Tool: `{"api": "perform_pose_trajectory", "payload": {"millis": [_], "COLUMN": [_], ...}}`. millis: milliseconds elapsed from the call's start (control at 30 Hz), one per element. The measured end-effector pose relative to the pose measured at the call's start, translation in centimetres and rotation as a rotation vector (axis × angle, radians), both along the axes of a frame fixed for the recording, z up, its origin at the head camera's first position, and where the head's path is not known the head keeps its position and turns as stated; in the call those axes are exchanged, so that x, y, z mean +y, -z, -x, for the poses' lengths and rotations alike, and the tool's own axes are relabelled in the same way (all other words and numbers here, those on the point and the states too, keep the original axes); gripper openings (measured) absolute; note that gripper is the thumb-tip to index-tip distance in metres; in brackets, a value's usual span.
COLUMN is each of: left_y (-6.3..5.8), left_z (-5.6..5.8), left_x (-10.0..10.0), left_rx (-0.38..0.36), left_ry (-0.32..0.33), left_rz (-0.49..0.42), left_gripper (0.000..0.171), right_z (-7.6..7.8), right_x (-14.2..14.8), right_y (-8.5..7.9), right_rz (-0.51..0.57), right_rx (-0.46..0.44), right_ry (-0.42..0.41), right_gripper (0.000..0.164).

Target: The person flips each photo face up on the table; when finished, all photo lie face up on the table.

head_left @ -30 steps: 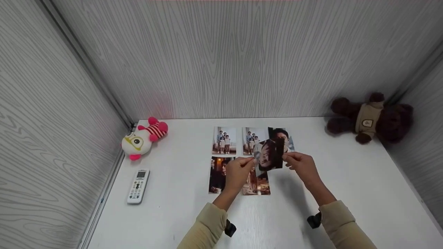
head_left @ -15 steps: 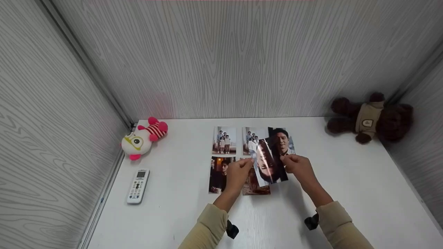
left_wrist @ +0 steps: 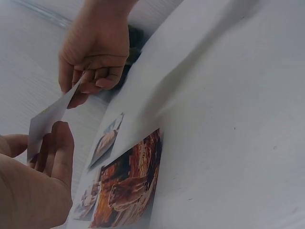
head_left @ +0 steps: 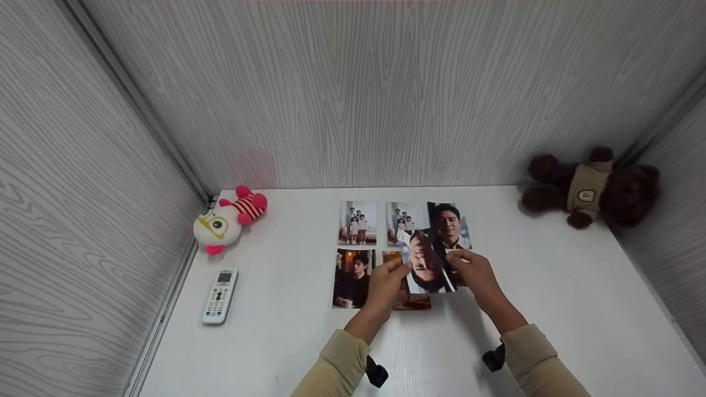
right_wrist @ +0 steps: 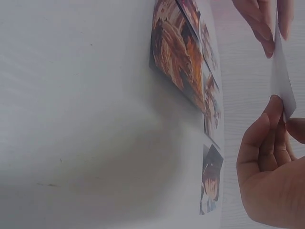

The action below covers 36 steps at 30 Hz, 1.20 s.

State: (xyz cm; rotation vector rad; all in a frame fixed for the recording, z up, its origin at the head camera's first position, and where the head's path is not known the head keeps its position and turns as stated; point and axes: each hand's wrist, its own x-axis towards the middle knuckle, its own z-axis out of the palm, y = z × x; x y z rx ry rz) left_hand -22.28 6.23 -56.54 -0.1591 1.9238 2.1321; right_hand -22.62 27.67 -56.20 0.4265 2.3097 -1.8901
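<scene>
Both hands hold one portrait photo print between them, upside down in the head view. My left hand pinches its left edge and my right hand its right edge. Its pale back shows in the left wrist view, raised over the table. Just behind it lies an upright portrait print, partly overlapped in the head view. Beside that is a family photo, its lower part covered. Under the held print, an orange-brown photo is mostly hidden from the head camera.
Another family photo and a dark photo of a seated person lie on the left of the group. Farther left are a white remote control and a pink-and-white plush toy. A brown teddy bear lies at the back right.
The held print has tilted to show more of its face and come down nearer the front, uncovering the portrait behind it. Both hands have shifted slightly, still gripping its edges.
</scene>
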Motion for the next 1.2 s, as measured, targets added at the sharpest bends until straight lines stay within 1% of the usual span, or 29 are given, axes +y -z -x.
{"api": "perform_pose_trajectory", "payload": {"millis": [100,167,233,367,467,533,633,767,867,967,1100,1200], "left_y": [0.0,0.0,0.1,0.1,0.2,0.2,0.4,0.4,0.4,0.5,0.3,0.2], "left_z": [0.0,0.1,0.1,0.1,0.0,-0.1,-0.3,-0.4,-0.5,-0.6,-0.6,-0.5], "left_x": [0.0,0.0,0.0,-0.1,-0.1,0.0,0.0,0.0,-0.1,-0.1,-0.3,-0.4], "left_rx": [0.011,0.011,0.026,0.03,0.036,0.041,0.051,0.046,0.036,0.016,-0.099,-0.197], "left_ry": [0.004,0.003,0.0,0.003,0.013,0.03,0.065,0.121,0.148,0.162,0.169,0.141], "left_rz": [0.0,0.002,0.021,0.034,0.042,0.047,0.069,0.1,0.105,0.08,-0.057,-0.181], "left_gripper": [0.044,0.041,0.042,0.04,0.035,0.031,0.03,0.03,0.032,0.037,0.043,0.045], "right_z": [-0.1,-0.1,-0.2,0.0,0.1,0.2,0.3,0.4,0.5,0.5,0.6,0.7], "right_x": [0.0,0.0,0.1,0.4,0.6,0.8,1.0,1.2,1.4,1.5,1.7,1.8], "right_y": [0.1,0.0,-0.2,-0.5,-0.6,-0.5,-0.5,-0.5,-0.6,-0.7,-0.9,-1.0], "right_rz": [0.01,0.018,0.025,0.072,0.126,0.146,0.161,0.154,0.157,0.167,0.214,0.275], "right_rx": [-0.006,-0.006,-0.006,-0.021,-0.034,-0.035,-0.027,-0.014,-0.015,-0.018,-0.015,-0.009], "right_ry": [-0.012,-0.027,-0.039,-0.038,-0.037,-0.043,-0.034,-0.036,-0.037,-0.02,0.025,0.056], "right_gripper": [0.035,0.037,0.04,0.048,0.053,0.055,0.05,0.045,0.046,0.046,0.044,0.044]}}
